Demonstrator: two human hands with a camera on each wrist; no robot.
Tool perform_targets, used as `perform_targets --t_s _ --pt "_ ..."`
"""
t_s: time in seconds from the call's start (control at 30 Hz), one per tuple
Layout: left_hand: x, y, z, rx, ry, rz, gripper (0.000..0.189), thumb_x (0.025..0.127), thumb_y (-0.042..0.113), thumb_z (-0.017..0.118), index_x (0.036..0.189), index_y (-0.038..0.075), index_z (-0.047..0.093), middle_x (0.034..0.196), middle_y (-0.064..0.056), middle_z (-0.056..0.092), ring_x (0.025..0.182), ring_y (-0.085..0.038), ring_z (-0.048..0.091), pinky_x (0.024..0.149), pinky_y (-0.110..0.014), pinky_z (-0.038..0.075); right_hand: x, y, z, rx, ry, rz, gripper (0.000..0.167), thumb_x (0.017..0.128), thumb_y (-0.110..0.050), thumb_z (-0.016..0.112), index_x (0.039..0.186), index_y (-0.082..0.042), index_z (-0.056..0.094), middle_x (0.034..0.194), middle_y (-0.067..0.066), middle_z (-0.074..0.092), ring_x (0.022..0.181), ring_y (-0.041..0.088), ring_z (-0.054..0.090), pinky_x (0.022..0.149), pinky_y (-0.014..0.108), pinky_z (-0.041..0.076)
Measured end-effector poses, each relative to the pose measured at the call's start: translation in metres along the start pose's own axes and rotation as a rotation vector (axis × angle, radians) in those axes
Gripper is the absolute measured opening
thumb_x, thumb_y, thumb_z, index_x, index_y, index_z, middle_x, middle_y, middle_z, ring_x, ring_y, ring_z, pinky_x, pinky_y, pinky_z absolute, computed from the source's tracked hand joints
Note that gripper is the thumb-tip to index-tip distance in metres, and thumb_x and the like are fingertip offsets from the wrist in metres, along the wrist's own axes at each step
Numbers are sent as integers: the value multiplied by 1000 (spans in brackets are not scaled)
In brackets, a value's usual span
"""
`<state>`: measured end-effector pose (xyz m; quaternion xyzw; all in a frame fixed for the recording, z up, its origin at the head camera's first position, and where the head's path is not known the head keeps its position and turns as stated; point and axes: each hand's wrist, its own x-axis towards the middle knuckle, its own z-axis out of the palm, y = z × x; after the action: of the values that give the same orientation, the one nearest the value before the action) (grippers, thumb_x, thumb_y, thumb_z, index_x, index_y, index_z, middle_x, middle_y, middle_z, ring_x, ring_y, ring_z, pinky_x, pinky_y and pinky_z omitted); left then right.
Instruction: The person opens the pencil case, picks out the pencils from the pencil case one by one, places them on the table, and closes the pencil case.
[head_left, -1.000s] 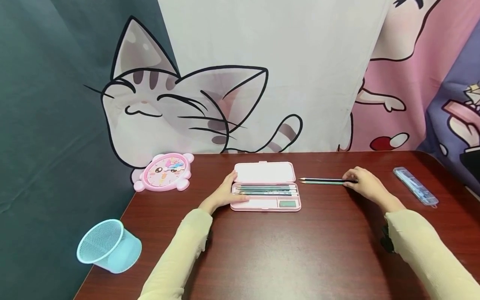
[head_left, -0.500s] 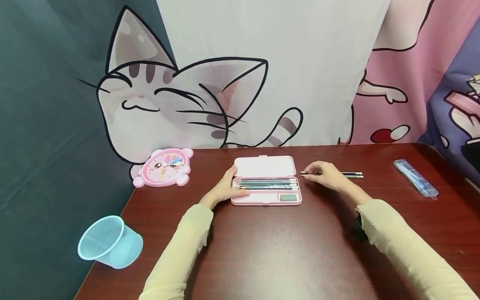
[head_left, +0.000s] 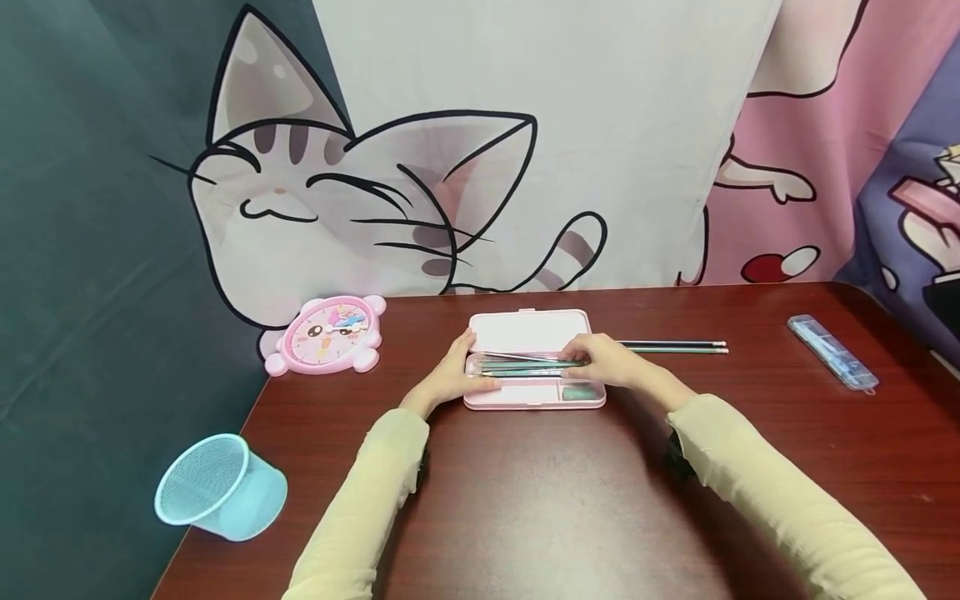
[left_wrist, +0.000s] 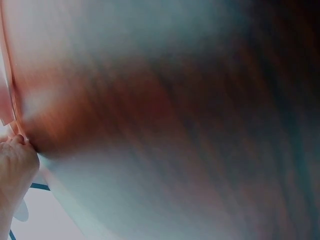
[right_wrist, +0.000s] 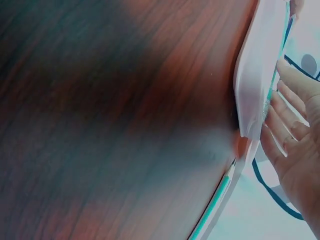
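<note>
An open pink pencil case (head_left: 528, 332) lies on the table, its lid tipped back. Several green pencils (head_left: 517, 372) lie in its long compartment, some slightly askew, with a green eraser (head_left: 579, 392) in the front tray. My left hand (head_left: 444, 377) grips the case's left end, thumb over the front part and fingers toward the back. At the right end my right hand (head_left: 611, 362) pinches a pencil in the case; in the right wrist view a teal pencil (right_wrist: 272, 85) runs by the fingers. Two more pencils (head_left: 678, 346) lie side by side on the table, partly behind that hand.
On the left stand a pink toy clock (head_left: 330, 335) and, at the table's edge, a light-blue mesh pen holder (head_left: 243, 496) tipped on its side. A flat blue transparent box (head_left: 832, 352) lies at the far right. Behind the table hangs a cat-patterned cloth (head_left: 645, 150).
My right hand has moved left from the two pencils on the table to the pencils in the case, which now lie askew. My left hand stays at the case's left end.
</note>
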<state>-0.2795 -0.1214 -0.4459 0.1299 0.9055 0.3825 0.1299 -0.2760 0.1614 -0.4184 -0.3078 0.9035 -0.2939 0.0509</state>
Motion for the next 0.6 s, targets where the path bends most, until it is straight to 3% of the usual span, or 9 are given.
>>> perform_targets --t_s 0.6 --pt "-1 1 0 -4 0 -8 98 72 33 76 146 8 16 155 -4 8 142 -20 12 114 -40 16 2 -3 8 -88 -6 -8 18 82 -12 66 94 0 60 86 9 60 80 18 57 72 33 48"
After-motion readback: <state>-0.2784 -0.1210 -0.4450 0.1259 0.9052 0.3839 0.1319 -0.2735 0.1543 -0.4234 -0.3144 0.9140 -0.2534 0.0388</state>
